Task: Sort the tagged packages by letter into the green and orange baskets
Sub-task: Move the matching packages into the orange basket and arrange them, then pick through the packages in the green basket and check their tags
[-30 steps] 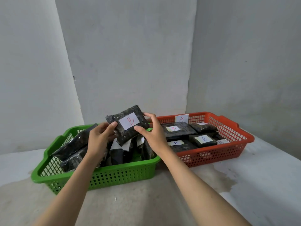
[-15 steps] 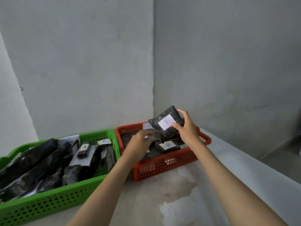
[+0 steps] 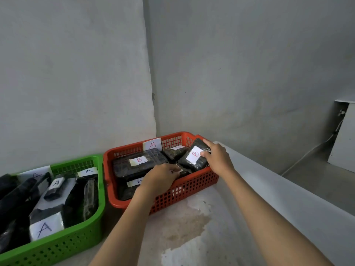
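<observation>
My right hand (image 3: 217, 157) grips a dark package with a white tag marked B (image 3: 194, 158) and holds it tilted at the right end of the orange basket (image 3: 184, 191). Several other dark B packages (image 3: 138, 164) lie in that basket, and a B card (image 3: 152, 144) stands on its back wall. My left hand (image 3: 161, 178) rests palm down on packages in the front of the orange basket; whether it grips one is hidden. The green basket (image 3: 63, 244) at the left holds several dark packages tagged A (image 3: 45, 228).
Both baskets stand side by side on a grey concrete ledge (image 3: 192, 227) in a wall corner. The ledge drops off to the right, where a lower floor, a white panel (image 3: 343, 137) and a cable are seen.
The B package has gone from above the green basket over to the orange basket and come down into its right end. My left hand has let go of it and dropped onto the orange basket's packages.
</observation>
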